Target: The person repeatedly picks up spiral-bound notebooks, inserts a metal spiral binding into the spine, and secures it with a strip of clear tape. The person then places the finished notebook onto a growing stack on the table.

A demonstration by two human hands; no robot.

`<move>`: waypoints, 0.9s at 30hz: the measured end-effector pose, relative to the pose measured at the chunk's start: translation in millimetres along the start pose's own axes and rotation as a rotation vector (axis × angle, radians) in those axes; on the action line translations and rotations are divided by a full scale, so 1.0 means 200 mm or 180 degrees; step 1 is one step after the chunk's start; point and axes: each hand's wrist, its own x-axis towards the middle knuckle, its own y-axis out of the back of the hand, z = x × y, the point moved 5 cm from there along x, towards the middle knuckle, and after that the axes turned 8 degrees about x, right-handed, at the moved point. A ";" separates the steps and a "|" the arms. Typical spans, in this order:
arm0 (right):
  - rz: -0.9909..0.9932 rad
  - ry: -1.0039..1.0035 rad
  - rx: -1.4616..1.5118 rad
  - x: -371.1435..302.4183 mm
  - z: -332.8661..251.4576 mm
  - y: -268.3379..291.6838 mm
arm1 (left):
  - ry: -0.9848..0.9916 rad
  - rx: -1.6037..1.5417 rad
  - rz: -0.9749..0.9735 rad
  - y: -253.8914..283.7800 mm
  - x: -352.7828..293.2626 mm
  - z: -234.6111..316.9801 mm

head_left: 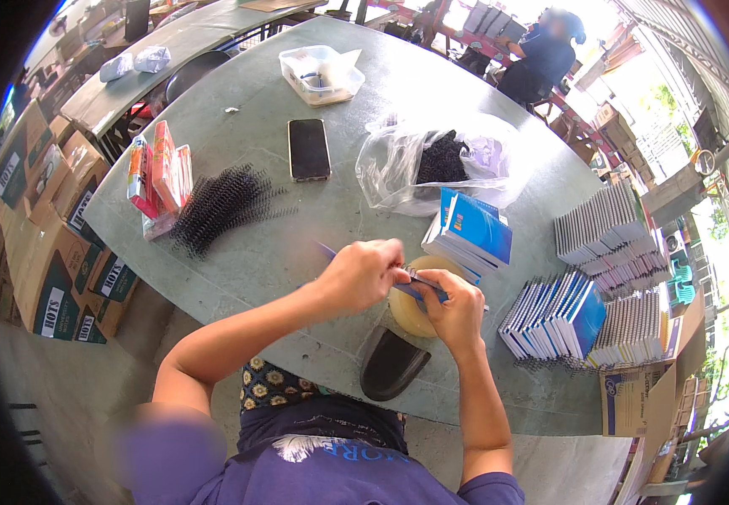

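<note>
Both my hands meet over the near part of the table (pixel 247 286) on a blue notebook (pixel 426 291), seen nearly edge-on. My left hand (pixel 363 273) pinches at its upper edge, where a bit of dark spiral binding shows. From the other side, my right hand (pixel 455 307) grips the notebook between thumb and fingers. Beneath them lies a round, pale yellow object (pixel 411 318), partly covered. Just beyond the hands rests a stack of blue-covered booklets (pixel 470 231). A dark, rounded, flat-ended object (pixel 392 364) sits at the near table edge.
Loose black spiral coils (pixel 226 206) lie at left beside red packets (pixel 162 172). A phone (pixel 309 150), a plastic tub (pixel 318 77) and a clear bag (pixel 381 168) with black coils are farther back. Spiral-bound notebooks (pixel 554 316) are stacked at right. Another person (pixel 541 63) sits beyond.
</note>
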 end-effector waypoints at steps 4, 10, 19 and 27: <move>-0.0106 -0.0024 -0.0129 0.03 0.01 0.00 | 0.0029 0.0084 -0.0002 -0.01 0.02 0.01; 0.0130 0.0154 -0.0089 0.02 0.00 -0.01 | 0.0331 -0.0287 -0.0800 0.06 0.04 0.00; 0.0208 0.0227 0.0082 0.02 -0.01 -0.02 | -0.0017 -0.0153 0.0507 0.00 0.01 -0.01; -0.0314 0.0210 -0.0599 0.02 -0.01 -0.03 | 0.0407 -0.0140 -0.0714 0.01 0.00 -0.07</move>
